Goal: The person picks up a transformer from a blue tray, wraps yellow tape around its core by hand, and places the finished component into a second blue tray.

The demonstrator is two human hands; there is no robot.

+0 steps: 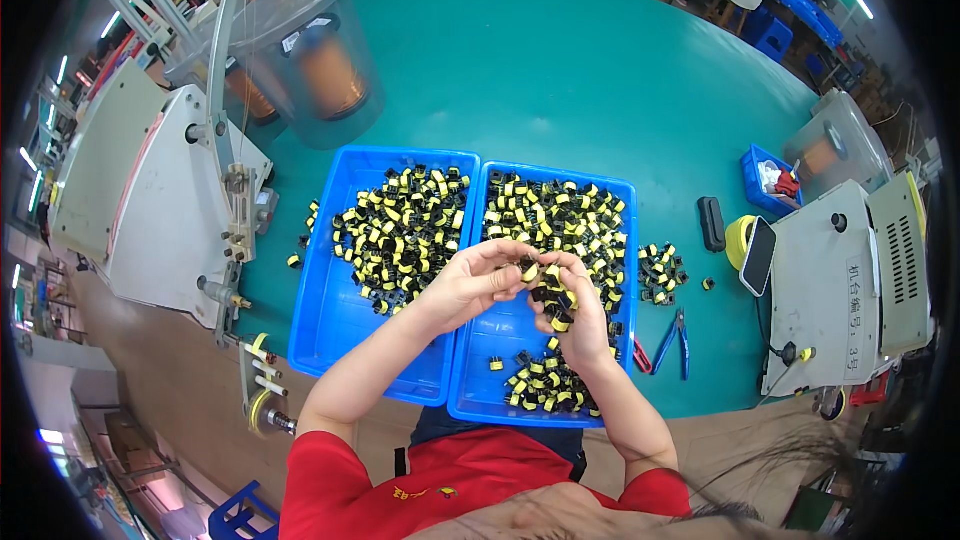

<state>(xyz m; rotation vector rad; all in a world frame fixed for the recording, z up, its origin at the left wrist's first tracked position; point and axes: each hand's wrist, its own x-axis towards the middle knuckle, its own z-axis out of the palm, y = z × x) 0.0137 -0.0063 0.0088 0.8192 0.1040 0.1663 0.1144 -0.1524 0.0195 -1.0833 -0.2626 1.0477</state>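
Over the right-hand blue tray [476, 380], my two hands meet. My left hand [475, 280] pinches a small black coil bobbin [529, 268] wrapped in yellow tape, its fingertips close to those of the other hand. Several more such bobbins [556, 305] lie in the curled fingers of my right hand [588, 325]. Below my hands, a smaller heap of bobbins [545, 387] sits at the tray's near end, and a bigger heap [550, 212] fills its far end. Another heap [405, 235] covers much of the left-hand blue tray [320, 330].
Loose bobbins [660, 275] lie right of the trays, near blue-handled pliers [683, 345] and a red-handled tool [641, 356]. White machines [170, 200] flank the green table [520, 60]. Clear tubs with copper wire spools [330, 75] stand at the far left. A phone [759, 257] leans by yellow tape.
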